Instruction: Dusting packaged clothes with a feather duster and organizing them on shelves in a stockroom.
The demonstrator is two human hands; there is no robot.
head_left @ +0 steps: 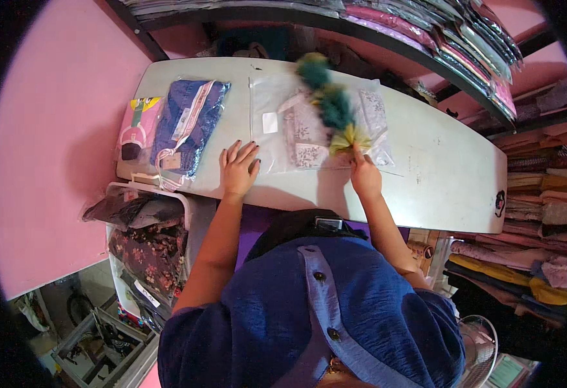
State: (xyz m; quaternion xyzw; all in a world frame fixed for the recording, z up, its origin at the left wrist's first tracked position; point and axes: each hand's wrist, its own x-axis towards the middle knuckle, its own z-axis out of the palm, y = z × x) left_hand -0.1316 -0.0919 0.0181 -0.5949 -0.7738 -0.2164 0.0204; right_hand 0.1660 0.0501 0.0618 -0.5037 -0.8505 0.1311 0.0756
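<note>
My left hand (pixel 238 168) lies flat with fingers spread on the white table (pixel 438 174), at the left edge of a clear plastic bag (pixel 277 103) holding a folded pale floral garment (pixel 306 139). My right hand (pixel 363 173) grips the handle end of a fluffy green and yellow duster (pixel 332 107), blurred, which lies across the bag. Left of my left hand rests a bagged blue and white garment (pixel 186 123), and beside it a bagged pink item (pixel 135 126).
Shelves of bagged folded clothes (pixel 464 45) run along the back and right. Stacked folded fabrics (pixel 542 213) fill shelves at the right. A white basket (pixel 148 239) of dark floral garments stands below the table's left end. A fan (pixel 481 349) sits low right.
</note>
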